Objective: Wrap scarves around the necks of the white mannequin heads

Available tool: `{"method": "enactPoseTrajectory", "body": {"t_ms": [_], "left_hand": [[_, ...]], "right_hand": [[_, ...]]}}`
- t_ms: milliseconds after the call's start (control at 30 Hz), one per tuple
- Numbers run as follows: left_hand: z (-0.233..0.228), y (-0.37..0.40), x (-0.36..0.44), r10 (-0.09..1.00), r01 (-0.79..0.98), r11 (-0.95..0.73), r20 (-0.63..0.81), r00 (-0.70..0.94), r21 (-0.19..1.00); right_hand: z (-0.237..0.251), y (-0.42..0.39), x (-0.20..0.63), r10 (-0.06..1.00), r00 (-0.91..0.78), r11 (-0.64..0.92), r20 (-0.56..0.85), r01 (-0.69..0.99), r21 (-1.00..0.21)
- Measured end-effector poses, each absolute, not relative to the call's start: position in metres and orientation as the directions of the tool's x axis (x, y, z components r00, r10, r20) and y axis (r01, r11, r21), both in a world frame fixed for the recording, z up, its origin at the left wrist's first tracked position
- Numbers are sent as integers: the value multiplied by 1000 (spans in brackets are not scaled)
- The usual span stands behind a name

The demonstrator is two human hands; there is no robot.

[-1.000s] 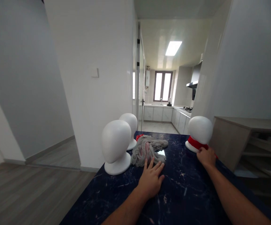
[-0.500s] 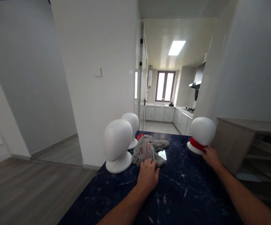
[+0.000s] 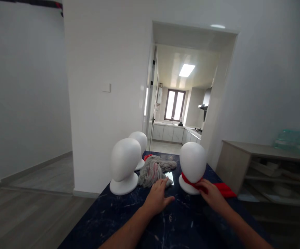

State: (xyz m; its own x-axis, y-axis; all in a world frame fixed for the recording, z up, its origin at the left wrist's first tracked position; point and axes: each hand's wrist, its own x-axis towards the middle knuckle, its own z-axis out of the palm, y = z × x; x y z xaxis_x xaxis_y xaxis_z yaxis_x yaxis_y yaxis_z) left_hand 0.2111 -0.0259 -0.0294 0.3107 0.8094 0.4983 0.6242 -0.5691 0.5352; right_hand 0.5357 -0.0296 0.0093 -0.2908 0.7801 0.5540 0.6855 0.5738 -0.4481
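Right of centre in the lower half, we observe a white mannequin head (image 3: 192,159) upright on the dark blue marbled table (image 3: 183,224). A red cloth (image 3: 225,190) runs across the front of its neck, just above the base; the loose end lies on the tabletop farther right, beyond the right hand (image 3: 211,193). We record that hand's fingers as bent and pinching the red cloth beside the neck; the thumb's exact position we cannot tell.

The left hand (image 3: 156,197), lower centre, has its fingers close together and its thumb held apart, pointing right. Its fingertips reach the near edge of a crumpled grey cloth (image 3: 148,174) with pinkish patches; whether they touch it, we cannot tell. A bright rectangular patch shows just beside this cloth, its nature unclear to us.

Left of the grey cloth we count two more white heads: a front one (image 3: 126,159) and a rear one (image 3: 141,141) partly hidden behind it. At the right edge of the frame we note a shelf unit (image 3: 230,162).
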Motion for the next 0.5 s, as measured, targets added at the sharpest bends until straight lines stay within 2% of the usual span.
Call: {"method": "enactPoseTrajectory", "body": {"t_ms": [167,233,333,400,500], "left_hand": [[-32,-25,210,803,385,-591,472,364,709],[-28,-30,210,756,207,-607,476,450,768],[-17,-43,212,663,5,-529,410,626,849],[-9,-54,210,626,-15,-478,353,696,878],[-2,-70,202,677,103,-505,319,663,857]], "right_hand": [[22,-105,477,791,-334,604,512,558,-569],[22,-127,462,787,-333,612,519,527,-590],[15,-149,451,775,-326,628,542,501,-596],[8,-158,449,777,-328,626,538,500,-599],[-5,-167,452,792,-329,608,514,497,-619]]}}
